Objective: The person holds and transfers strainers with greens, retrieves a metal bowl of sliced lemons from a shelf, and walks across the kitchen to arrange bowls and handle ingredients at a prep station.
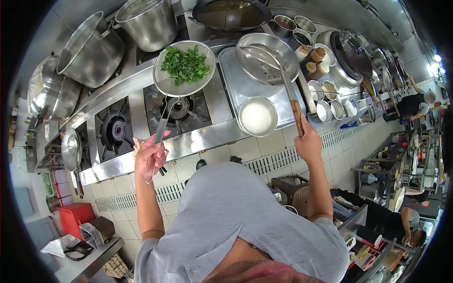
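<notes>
My left hand (150,158) is closed round the metal handle of a round strainer (164,86). Chopped green leaves (185,66) are heaped in the strainer, which is above the front burner and level with the stove's back ledge. On the other side, my right hand (309,143) grips the wooden end of a long ladle (289,87). The ladle's head overlaps a wide steel bowl with holes (245,66) on a metal tray (228,75). Nearer to me on the tray's front edge stands a round pot (243,126) of whitish liquid.
A second burner (113,129) lies to the left. Large steel pots (147,28) and a dark wok of liquid (193,13) line the back. Sauce bottles (317,55) and small metal cups (324,113) crowd the right. Other people (409,104) work at far right.
</notes>
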Demonstrator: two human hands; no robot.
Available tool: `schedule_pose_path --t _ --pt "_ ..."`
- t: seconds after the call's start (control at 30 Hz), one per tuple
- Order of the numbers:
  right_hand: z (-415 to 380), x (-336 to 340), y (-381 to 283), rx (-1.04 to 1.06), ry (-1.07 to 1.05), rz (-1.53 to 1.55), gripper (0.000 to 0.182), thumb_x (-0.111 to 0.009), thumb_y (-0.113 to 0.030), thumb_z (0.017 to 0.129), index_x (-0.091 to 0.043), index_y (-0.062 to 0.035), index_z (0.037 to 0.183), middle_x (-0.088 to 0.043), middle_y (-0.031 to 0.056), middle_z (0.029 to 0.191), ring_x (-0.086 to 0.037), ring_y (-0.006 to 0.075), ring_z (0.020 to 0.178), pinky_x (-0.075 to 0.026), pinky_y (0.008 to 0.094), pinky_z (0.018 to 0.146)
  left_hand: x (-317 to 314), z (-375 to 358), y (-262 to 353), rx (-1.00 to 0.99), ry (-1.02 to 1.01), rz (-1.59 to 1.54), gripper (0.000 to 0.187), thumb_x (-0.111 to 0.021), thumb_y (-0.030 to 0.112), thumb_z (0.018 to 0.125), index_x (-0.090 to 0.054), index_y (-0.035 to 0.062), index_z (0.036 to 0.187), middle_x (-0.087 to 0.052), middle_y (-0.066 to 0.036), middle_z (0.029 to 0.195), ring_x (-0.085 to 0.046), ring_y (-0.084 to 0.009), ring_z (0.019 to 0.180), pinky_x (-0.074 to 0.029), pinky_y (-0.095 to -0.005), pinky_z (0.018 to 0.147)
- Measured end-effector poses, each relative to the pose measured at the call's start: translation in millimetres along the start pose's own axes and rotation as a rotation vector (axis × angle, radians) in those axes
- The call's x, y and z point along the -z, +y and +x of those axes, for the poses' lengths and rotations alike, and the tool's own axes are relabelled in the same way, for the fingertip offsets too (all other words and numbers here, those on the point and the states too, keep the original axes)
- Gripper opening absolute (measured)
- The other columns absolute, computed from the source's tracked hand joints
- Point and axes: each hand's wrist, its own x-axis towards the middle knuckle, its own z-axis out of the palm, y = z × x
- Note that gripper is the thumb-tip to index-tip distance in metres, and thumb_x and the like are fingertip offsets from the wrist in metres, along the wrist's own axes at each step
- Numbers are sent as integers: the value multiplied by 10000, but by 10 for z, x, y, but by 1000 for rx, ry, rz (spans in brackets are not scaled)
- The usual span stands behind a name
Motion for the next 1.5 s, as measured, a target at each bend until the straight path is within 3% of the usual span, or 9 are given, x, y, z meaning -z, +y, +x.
schedule_pose_path --t 0.33,0.43,0.53,0.57,0.7,0.8,0.83,1.07,1.5 --pt "106 -76 -6 -4 -27 -65 795 -626 -18 723 -463 -11 1501 -705 242 1027 -676 450 925 -546 496 800 -66 -14 63 17 -27 21 518 -561 72 965 -455 -100 1442 -533 -27 667 -451 -101 416 -341 -237 376" --pt "26 -24 -34 -33 9 197 756 -627 -8 736 -493 -3 1480 -717 186 892 -702 370 764 -548 425 673 -92 -157 65 24 -45 32 523 -566 79 966 -454 -97 1446 -527 -21 657 -457 -102 417 -343 -238 388" --pt "-12 82 -39 -218 -126 808 719 -632 4 753 -521 -1 1463 -672 89 776 -659 213 611 -489 314 546 -216 -162 123 11 -64 62 525 -567 79 966 -454 -93 1449 -519 -17 653 -458 -101 416 -343 -239 391" --pt "7 94 -62 -211 -124 976 661 -652 12 767 -557 1 1421 -622 22 755 -574 101 537 -422 245 473 -280 -176 97 12 -59 68 525 -567 78 965 -454 -91 1450 -517 -16 652 -458 -101 415 -344 -240 390" --pt "103 307 -132 -377 -238 1339 431 -642 9 781 -620 16 1212 -637 62 771 -568 129 509 -435 261 438 -517 -9 60 67 -136 50 533 -582 102 967 -455 -90 1448 -511 -9 658 -448 -97 427 -361 -236 400" --pt "99 206 -10 -416 -285 1404 404 -647 -4 787 -616 28 1188 -648 90 793 -583 139 515 -438 264 437 -450 -112 64 116 -185 64 529 -565 104 976 -441 -110 1444 -510 -10 647 -439 -90 404 -360 -235 380" --pt "118 128 30 -408 -292 1432 536 -611 -3 799 -548 50 1329 -632 132 837 -570 152 523 -445 249 431 -555 -84 30 125 -158 68 530 -566 103 975 -441 -111 1443 -514 -12 648 -439 -91 402 -363 -237 377" --pt "196 1 128 -420 -411 1752 427 -633 -38 817 -568 58 1229 -662 136 862 -615 148 572 -447 257 439 -774 9 36 138 -181 118 539 -587 102 967 -447 -112 1442 -510 -16 652 -464 -103 397 -373 -243 364" --pt "562 -186 290 -435 -508 1940 372 -626 -168 913 -585 22 1230 -672 122 888 -651 176 612 -492 288 522 -1399 914 -276 245 -289 145 501 -596 125 983 -483 -77 1428 -518 -10 710 -486 -95 480 -381 -244 431"
